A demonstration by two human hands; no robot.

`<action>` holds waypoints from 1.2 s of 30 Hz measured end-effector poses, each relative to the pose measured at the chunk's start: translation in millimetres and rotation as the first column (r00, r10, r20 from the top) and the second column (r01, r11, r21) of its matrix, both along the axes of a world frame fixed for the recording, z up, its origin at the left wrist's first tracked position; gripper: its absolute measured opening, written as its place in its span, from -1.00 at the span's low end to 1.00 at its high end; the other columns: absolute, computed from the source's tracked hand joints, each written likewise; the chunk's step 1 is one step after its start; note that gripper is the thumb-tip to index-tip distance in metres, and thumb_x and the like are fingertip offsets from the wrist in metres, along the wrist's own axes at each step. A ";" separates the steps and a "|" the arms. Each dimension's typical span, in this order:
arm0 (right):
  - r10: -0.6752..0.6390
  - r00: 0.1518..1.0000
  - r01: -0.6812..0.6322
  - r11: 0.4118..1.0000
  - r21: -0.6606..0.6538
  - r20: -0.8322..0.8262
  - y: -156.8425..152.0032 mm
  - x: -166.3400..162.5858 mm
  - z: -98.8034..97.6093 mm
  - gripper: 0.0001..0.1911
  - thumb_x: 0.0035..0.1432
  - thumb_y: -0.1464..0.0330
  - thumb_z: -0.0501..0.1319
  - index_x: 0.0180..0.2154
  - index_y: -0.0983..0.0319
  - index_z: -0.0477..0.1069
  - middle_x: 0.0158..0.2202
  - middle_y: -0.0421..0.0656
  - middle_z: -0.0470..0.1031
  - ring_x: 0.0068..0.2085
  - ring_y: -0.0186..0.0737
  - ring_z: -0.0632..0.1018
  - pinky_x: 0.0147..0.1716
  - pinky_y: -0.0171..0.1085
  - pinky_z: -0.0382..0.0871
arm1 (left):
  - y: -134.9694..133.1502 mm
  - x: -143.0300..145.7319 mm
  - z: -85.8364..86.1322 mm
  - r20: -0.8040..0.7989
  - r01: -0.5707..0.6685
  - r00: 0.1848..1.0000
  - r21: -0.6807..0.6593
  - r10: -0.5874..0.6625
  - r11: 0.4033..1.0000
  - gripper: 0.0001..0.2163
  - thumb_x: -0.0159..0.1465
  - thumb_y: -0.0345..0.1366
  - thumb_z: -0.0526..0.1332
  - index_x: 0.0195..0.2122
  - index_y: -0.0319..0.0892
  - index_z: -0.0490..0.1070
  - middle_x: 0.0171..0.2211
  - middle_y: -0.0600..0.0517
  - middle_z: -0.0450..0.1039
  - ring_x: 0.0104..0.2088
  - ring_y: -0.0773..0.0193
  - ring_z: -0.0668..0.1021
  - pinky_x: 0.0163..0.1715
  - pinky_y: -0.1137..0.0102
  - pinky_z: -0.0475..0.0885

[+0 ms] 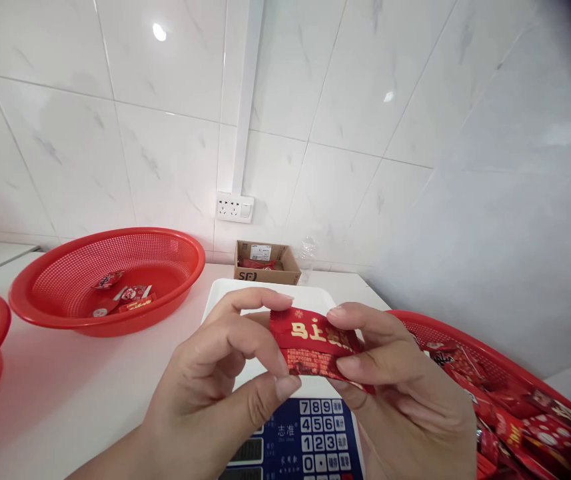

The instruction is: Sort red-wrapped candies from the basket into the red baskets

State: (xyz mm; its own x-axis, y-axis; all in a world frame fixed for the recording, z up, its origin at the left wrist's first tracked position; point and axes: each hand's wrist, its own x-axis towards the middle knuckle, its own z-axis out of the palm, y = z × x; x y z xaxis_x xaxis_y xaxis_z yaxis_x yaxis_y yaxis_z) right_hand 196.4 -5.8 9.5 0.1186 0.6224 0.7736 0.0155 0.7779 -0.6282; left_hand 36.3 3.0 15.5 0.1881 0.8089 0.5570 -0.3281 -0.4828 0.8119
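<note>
Your left hand (225,373) pinches the left end of a red packet (315,347), held above the scale (305,433) on the counter (65,387); your right hand (405,393) pinches its right end, beside a red basket (515,373) of packets.

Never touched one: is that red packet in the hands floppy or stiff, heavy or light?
Probably floppy: the red packet creases between the left hand and right hand. Likely light, since fingertips alone hold it.
</note>
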 end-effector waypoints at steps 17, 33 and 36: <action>0.042 0.999 -0.042 0.992 -0.119 -0.009 -2.1 4.3 2.5 -0.77 0.13 0.56 0.29 -0.34 0.07 0.54 -0.10 -0.23 0.52 -0.09 -0.30 0.54 -0.17 -0.37 0.54 | 2.2 2.6 -1.2 0.016 0.031 0.999 -0.014 -0.031 0.999 -0.86 0.23 -0.44 0.32 -0.34 -0.02 0.46 -0.11 0.15 0.46 -0.12 0.38 0.54 -0.12 0.54 0.49; 0.036 0.996 -0.029 0.996 -0.081 0.087 -3.6 5.8 5.2 -0.66 0.09 0.63 0.28 -0.28 0.04 0.53 0.04 -0.23 0.45 0.04 -0.28 0.50 -0.17 -0.43 0.53 | 0.8 3.8 0.5 0.035 0.020 0.999 0.007 -0.020 1.000 -0.79 0.20 -0.52 0.29 -0.33 0.01 0.45 -0.05 0.16 0.38 -0.14 0.42 0.52 -0.15 0.57 0.51; 0.027 0.996 -0.019 0.995 -0.093 0.084 -2.8 4.3 5.6 -0.70 0.10 0.59 0.29 -0.30 0.04 0.53 0.05 -0.23 0.44 0.04 -0.27 0.49 -0.16 -0.42 0.53 | -0.1 4.6 0.1 0.022 0.007 1.000 0.025 -0.008 1.000 -0.75 0.20 -0.56 0.28 -0.31 0.02 0.45 -0.04 0.16 0.37 -0.18 0.46 0.53 -0.16 0.60 0.50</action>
State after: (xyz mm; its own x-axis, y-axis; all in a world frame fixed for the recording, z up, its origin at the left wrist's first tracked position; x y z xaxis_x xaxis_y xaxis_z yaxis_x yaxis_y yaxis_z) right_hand 200.6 -8.6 15.1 0.0398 0.6935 0.7194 0.0552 0.7173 -0.6946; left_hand 40.9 2.9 15.7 0.1817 0.7932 0.5812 -0.3497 -0.5003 0.7921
